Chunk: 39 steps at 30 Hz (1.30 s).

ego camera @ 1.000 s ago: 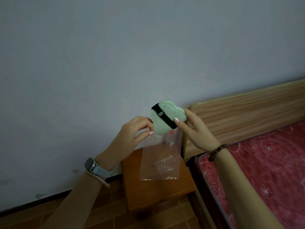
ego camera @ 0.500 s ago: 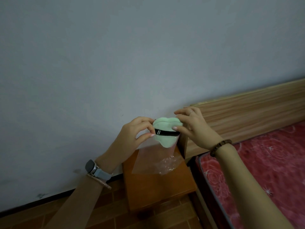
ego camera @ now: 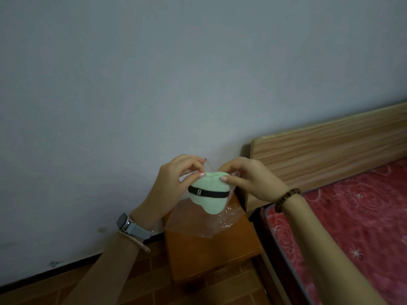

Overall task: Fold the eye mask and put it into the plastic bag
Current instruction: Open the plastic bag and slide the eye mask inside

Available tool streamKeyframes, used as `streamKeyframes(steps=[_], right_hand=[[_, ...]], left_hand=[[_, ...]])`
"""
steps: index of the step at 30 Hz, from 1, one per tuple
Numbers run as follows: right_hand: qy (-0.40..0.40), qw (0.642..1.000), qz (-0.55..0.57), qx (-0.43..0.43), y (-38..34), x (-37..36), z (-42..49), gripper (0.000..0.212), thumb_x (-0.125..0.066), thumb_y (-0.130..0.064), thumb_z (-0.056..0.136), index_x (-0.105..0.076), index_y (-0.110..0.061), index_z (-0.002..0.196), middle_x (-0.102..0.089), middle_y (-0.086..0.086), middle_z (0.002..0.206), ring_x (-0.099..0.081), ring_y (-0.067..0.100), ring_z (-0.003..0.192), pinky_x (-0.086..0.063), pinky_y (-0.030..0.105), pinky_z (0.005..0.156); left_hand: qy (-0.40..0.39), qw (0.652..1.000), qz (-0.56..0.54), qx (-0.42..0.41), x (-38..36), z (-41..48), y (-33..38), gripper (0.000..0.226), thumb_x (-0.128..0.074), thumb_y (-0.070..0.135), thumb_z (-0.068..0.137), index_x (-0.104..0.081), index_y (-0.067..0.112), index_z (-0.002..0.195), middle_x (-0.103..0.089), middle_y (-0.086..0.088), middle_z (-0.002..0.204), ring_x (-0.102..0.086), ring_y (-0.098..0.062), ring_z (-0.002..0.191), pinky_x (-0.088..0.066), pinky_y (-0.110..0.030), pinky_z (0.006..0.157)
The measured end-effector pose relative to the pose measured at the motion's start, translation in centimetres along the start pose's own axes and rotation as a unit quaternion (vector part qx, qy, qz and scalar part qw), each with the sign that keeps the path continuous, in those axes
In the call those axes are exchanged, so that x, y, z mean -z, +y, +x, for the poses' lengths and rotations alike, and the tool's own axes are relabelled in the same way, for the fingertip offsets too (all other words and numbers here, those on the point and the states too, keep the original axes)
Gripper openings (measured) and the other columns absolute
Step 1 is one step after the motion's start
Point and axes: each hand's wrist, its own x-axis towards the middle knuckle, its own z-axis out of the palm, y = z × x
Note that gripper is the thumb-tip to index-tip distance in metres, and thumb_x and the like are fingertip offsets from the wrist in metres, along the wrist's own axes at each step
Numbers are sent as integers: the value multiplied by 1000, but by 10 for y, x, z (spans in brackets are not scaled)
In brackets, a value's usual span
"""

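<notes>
Since half a second ago, the folded eye mask (ego camera: 208, 195) has sunk lower between the hands, and more of it now sits behind the clear film of the plastic bag (ego camera: 217, 223); a second back it was held up clear above the bag's mouth. From the head camera, the left hand (ego camera: 174, 183) pinches the bag's upper edge beside the mask's top left, thumb and forefinger pressed together on the film. The right hand (ego camera: 248, 179) pinches the opposite side, its thumb tip touching the mask's top right corner and its fingers curled over the bag's rim. The pale green mask is doubled over, with its black strap (ego camera: 208, 193) running across the middle, and its lower lobe pushes into the bag. The bag's crinkled bottom hangs down in front of a small wooden stool (ego camera: 211, 254) by the wall. A watch (ego camera: 125, 223) is on the left wrist and a bead bracelet (ego camera: 286, 199) on the right. A red patterned mattress (ego camera: 352, 216) and a wooden headboard (ego camera: 330, 146) lie to the right.
</notes>
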Motion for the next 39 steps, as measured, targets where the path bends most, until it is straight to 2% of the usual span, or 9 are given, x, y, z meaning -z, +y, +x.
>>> streamKeyframes(steps=[9,12,17,20,23,28,32,36,39], right_hand=[[-5,994,107,-12,-8,-15,-7,44,-48,-63,84,-71,-32,103,-70,-18,101,-70,8,83,-60,33,75],[-6,994,112,7,-3,-18,-8,28,-72,-44,78,-72,-28,100,-71,-14,102,-71,14,69,-58,23,61],[16,988,154,12,1,-22,-8,13,-77,-23,79,-72,-26,90,-70,-23,89,-61,15,54,-49,16,55],[32,985,170,2,3,-22,-7,10,-77,-25,79,-74,-23,88,-73,-16,88,-66,37,66,-59,37,64],[47,981,190,-12,6,-20,-6,12,-77,-24,78,-75,-16,85,-77,-3,90,-72,31,69,-60,52,69],[62,972,228,-15,5,-22,-3,12,-76,-19,80,-71,-12,88,-75,-3,88,-73,14,64,-59,24,61],[75,974,211,-16,6,-30,-2,16,-75,-20,81,-67,-18,94,-70,-1,99,-70,8,71,-55,21,60],[102,968,224,-39,8,-46,-5,52,-74,-24,81,-50,-26,127,-62,1,113,-69,20,76,-61,31,66],[125,947,282,-93,15,-67,-11,63,-73,-25,82,-40,-28,135,-60,1,114,-68,10,81,-58,23,73]], left_hand=[[64,995,-67,41,-6,-4,1,3,-66,1,89,-68,2,90,-70,-11,103,-69,-17,100,-62,-35,79],[83,991,-95,54,-5,-4,-1,2,-66,2,89,-68,1,89,-71,-9,103,-70,-19,99,-63,-37,75],[100,986,-118,58,-4,-10,-7,14,-67,6,90,-68,13,101,-69,-1,110,-72,-22,95,-64,-40,68],[105,978,-169,64,-2,-16,-12,40,-70,7,87,-57,21,122,-58,8,130,-72,-23,100,-63,-36,69],[126,960,-206,140,-3,-24,-19,60,-76,21,80,-46,27,131,-51,9,136,-72,-20,99,-62,-31,70],[30,932,-230,280,-17,-45,-31,57,-77,39,69,-56,29,121,-69,5,114,-70,-2,97,-57,-17,67],[38,901,-297,314,-37,-63,-40,39,-83,23,74,-66,26,109,-75,0,100,-73,-12,93,-60,-26,64],[81,879,-309,354,-48,-75,-46,30,-81,22,76,-67,24,102,-76,4,97,-73,-16,93,-62,-34,64],[108,847,-335,397,-57,-85,-52,33,-80,22,78,-65,18,107,-73,-2,105,-73,-19,96,-62,-35,64]])
